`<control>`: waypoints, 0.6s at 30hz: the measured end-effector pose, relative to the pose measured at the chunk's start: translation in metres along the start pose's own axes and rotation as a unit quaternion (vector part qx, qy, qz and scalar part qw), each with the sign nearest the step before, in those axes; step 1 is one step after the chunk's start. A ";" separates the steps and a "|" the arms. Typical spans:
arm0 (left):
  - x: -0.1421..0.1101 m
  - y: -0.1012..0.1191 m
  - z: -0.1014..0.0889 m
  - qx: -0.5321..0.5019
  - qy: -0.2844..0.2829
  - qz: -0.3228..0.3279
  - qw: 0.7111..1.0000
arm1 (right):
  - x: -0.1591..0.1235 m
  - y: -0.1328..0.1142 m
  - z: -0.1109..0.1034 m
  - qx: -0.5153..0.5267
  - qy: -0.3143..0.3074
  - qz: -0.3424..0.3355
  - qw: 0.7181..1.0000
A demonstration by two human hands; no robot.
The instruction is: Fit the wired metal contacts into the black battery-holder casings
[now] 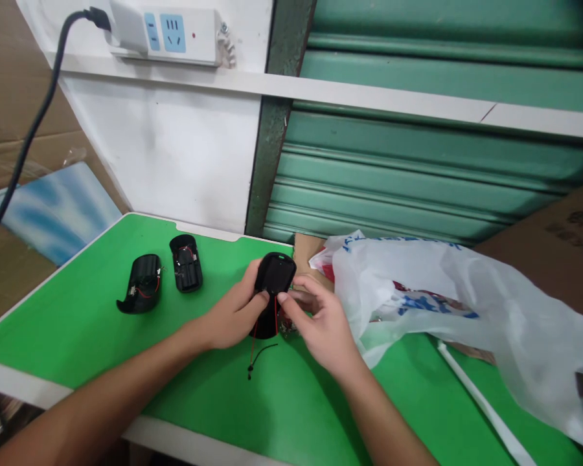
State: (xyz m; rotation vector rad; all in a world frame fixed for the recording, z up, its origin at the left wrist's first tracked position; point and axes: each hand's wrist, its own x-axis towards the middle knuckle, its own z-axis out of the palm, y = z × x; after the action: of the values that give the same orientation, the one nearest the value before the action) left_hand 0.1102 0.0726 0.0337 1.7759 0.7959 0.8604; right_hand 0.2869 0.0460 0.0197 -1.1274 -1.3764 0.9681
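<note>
A black plastic casing (276,275) with rounded ends and a small slot at its top is held above the green tabletop. My left hand (238,307) grips it from the left, thumb on its face. My right hand (320,317) pinches its right edge, with the thumb beside a red wire (276,314). Thin wires hang below the casing, and a short black lead (262,355) with a small dark end dangles over the table. Behind the right fingers lies a small tangle of wires or metal bits (286,323), partly hidden.
Two similar black casings with red wires, one curved (144,281) and one upright (187,264), lie at left on the green table (214,401). A white plastic bag (408,278) and a white strip (486,404) lie right. Behind are a power strip (204,39) and green shutter (418,162).
</note>
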 end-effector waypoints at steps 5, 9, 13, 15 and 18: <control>0.002 0.002 -0.003 -0.053 -0.013 -0.046 0.997 | 0.001 0.004 -0.002 0.022 0.006 0.006 1.000; 0.007 -0.006 -0.004 -0.152 -0.008 -0.057 0.987 | 0.000 0.002 -0.003 0.010 0.020 -0.011 1.000; 0.013 -0.011 -0.005 -0.222 0.030 -0.103 0.969 | 0.000 0.003 -0.006 0.047 0.023 -0.006 0.999; 0.014 -0.009 -0.006 -0.224 0.066 -0.127 0.964 | 0.002 0.005 -0.008 0.071 0.036 0.008 0.997; 0.014 -0.005 -0.010 -0.183 0.127 -0.107 0.969 | 0.005 0.007 -0.010 0.086 0.060 0.013 0.994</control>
State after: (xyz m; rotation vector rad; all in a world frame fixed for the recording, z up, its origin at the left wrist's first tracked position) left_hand 0.1091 0.0903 0.0348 1.2479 0.9079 1.0263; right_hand 0.2979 0.0525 0.0149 -1.0591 -1.1616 1.0005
